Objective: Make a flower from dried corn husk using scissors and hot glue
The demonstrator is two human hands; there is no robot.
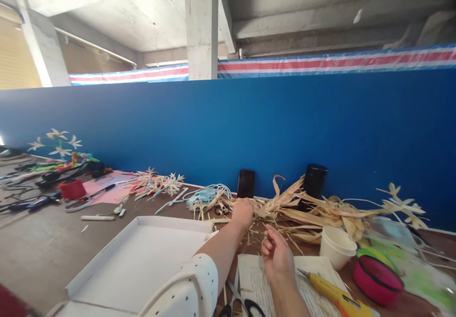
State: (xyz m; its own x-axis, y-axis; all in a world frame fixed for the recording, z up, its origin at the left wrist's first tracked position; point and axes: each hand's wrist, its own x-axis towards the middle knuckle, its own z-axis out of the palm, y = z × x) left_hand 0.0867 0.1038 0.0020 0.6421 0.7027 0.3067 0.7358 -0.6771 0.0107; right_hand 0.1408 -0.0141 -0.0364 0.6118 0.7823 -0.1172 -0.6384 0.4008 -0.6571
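Note:
My left hand (pixel 243 213) stretches forward to the pile of dried corn husks (pixel 285 205), just in front of a dark phone (pixel 246 183) that leans on the blue partition. Its fingers point away and are hidden, so what they touch does not show. Over a printed sheet (pixel 313 265), my right hand (pixel 278 255) is closed, thumb and fingertips drawn together; anything in them is too small to make out. Below, between my forearms, black-handled scissors (pixel 237 298) lie partly covered. A yellow glue gun (pixel 331 293) rests to the right of my right hand.
An open white box (pixel 142 260) lies on the left. Paper cups (pixel 337 248), a pink round container (pixel 377 279) and a black cylinder (pixel 315 181) stand to the right. Husk flowers (pixel 167 184) and a red tape roll (pixel 72 189) sit farther left. The blue partition (pixel 228 127) closes the back.

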